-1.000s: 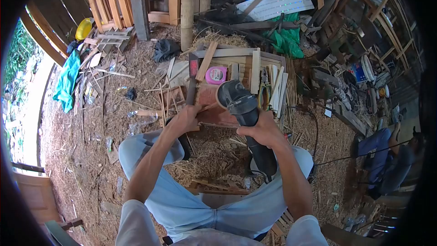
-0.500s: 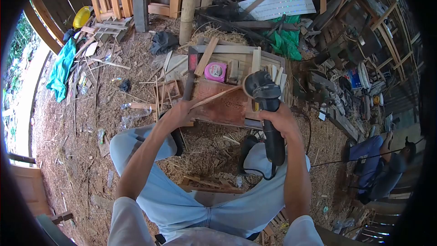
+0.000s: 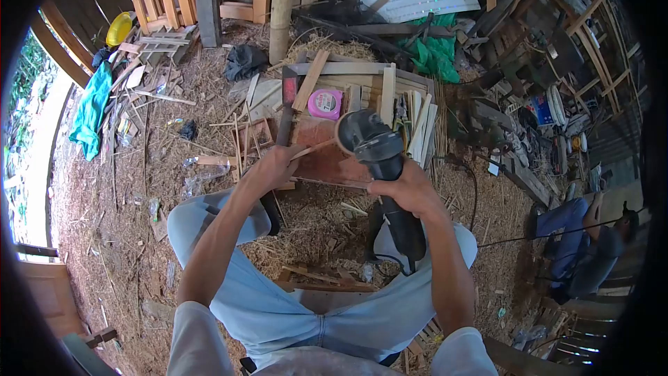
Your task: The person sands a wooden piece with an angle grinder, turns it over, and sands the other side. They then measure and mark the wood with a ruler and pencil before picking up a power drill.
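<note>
My right hand is wrapped round the body of a black angle grinder, its round disc tilted toward the left. In my left hand is a thin wooden strip, pinched at its near end. The strip's far end meets the edge of the disc. Both are over a low wooden workbench with a reddish top. Just beyond the strip lies a pink tape measure. A hammer rests at the bench's left side, its handle running down toward my left hand.
Wood offcuts lie along the bench's right side. The grinder's cord trails on the right. Another person sits at the far right. Shavings cover the ground, and a green tarp lies behind the bench.
The grinder has moved left and tilted, its disc sliding along the wooden strip toward my left hand. My left hand has stayed nearly in place.
</note>
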`<action>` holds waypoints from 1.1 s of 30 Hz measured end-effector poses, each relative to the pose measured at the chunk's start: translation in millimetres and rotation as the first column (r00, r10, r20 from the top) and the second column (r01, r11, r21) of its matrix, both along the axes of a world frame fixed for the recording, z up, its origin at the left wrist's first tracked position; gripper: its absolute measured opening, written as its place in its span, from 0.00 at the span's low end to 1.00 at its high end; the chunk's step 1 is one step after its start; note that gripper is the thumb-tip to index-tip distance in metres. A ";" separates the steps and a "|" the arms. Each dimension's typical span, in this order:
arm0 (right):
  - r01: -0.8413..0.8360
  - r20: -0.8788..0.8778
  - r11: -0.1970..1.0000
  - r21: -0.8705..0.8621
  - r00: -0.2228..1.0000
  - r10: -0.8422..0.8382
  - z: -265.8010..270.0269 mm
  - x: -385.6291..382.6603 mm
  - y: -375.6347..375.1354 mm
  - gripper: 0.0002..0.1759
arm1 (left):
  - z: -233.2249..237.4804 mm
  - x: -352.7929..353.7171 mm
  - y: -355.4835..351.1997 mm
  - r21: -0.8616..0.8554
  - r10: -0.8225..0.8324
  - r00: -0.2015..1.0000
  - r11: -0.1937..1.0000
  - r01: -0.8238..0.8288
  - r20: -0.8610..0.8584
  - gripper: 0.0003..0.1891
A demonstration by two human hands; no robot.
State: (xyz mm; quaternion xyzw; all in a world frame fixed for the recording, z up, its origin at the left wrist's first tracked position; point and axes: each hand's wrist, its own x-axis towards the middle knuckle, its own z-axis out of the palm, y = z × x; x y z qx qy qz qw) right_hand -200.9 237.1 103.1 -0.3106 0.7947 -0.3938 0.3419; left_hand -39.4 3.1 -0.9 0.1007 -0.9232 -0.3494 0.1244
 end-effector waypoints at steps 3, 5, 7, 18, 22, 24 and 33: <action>0.130 0.098 0.988 0.082 0.986 -0.138 13.8 -11.3 3.6 0.27 | 4.0 1.4 2.2 0.042 0.010 0.998 0.999 -0.013 0.060 0.12; 0.273 0.132 0.952 0.139 0.947 -0.291 12.6 -28.4 8.2 0.24 | 2.8 3.3 2.4 0.084 0.002 1.000 0.996 -0.003 0.014 0.10; 0.306 0.117 0.946 0.110 0.941 -0.318 4.3 -42.9 14.9 0.22 | -2.4 5.8 2.9 0.047 0.000 1.000 0.999 0.001 -0.024 0.10; 0.320 0.107 0.946 0.056 0.940 -0.325 9.3 -30.4 22.8 0.21 | 5.6 10.6 -7.8 0.864 0.122 0.893 0.227 -0.450 0.434 0.18; 0.244 0.070 0.969 0.024 0.967 -0.245 5.1 -23.1 19.8 0.26 | -2.5 14.8 -16.4 0.855 0.028 0.874 0.195 -0.481 0.485 0.18; 0.222 0.095 0.975 0.010 0.971 -0.222 14.7 -14.4 16.6 0.27 | 0.1 10.2 -9.4 0.812 0.077 0.846 0.248 -0.529 0.528 0.18; 0.171 0.080 0.984 -0.051 0.983 -0.167 7.0 -13.1 15.8 0.27 | 10.6 2.7 11.2 -0.123 0.176 0.982 0.975 -0.183 -0.061 0.16</action>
